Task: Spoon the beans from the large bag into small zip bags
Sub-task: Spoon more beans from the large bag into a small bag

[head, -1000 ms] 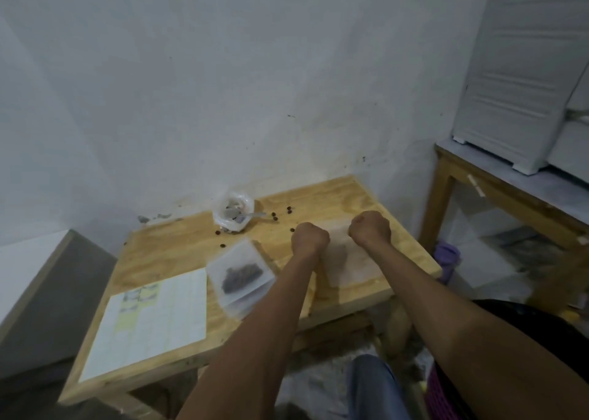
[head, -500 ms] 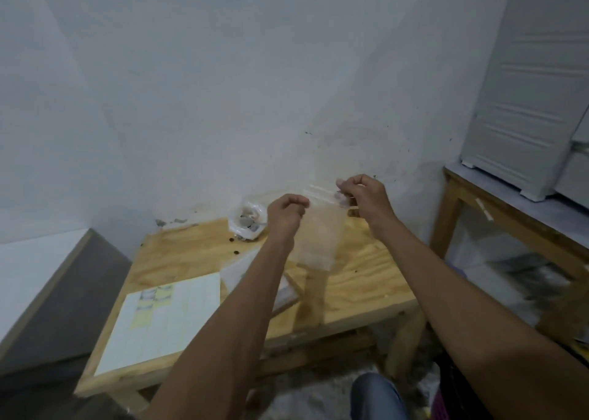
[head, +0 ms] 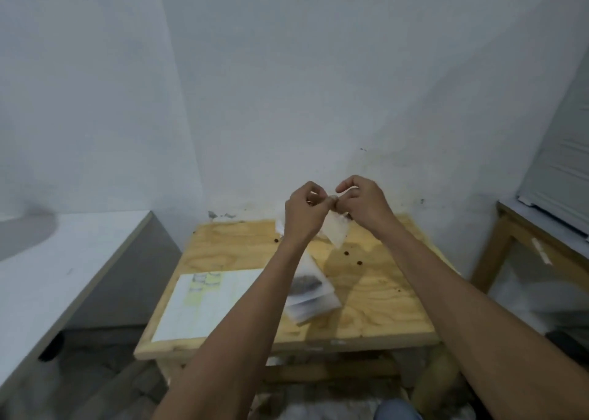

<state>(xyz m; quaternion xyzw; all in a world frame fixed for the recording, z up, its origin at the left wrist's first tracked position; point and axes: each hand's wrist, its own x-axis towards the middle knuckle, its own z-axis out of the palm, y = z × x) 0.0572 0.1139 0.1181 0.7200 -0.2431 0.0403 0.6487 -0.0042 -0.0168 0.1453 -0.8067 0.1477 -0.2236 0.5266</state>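
Note:
Both my hands are raised above the wooden table (head: 376, 295). My left hand (head: 302, 210) and my right hand (head: 361, 199) pinch the top edge of an empty small clear zip bag (head: 336, 233) between them; the bag hangs down, tilted. On the table below lies a stack of small zip bags (head: 309, 295), the top one with dark beans inside. The large bag of beans (head: 280, 226) is mostly hidden behind my left wrist. The spoon is not visible.
A white gridded sheet (head: 207, 304) lies on the table's left part. A few loose beans (head: 352, 258) dot the wood. A white counter (head: 63, 260) stands to the left, a second wooden table (head: 522, 241) with a white cabinet to the right.
My hands lifted an empty zip bag off the table and came close together at its top edge. The view swung so the table now sits lower and centred.

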